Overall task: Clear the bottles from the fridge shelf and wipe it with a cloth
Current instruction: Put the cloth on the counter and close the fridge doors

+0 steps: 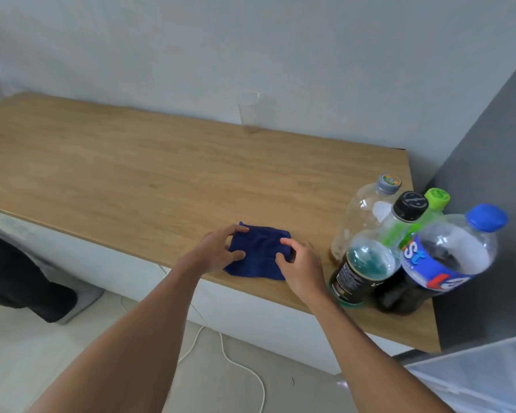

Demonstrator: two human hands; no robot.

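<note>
A dark blue cloth (259,251) lies folded on the wooden counter (131,162) near its front edge. My left hand (218,248) rests on the cloth's left side with thumb and fingers pinching its edge. My right hand (300,263) touches the cloth's right side, fingers curled on it. Several bottles stand together at the counter's right end: a clear grey-capped bottle (367,213), a black-capped bottle (367,263), a green-capped bottle (429,213) and a large blue-capped cola bottle (456,254).
A clear plastic cup (250,113) stands at the back by the wall. The grey fridge side (495,162) rises to the right, and its pale door shelf (474,377) shows at bottom right. A white cable (236,362) lies on the floor. A dark object (21,281) sits at left.
</note>
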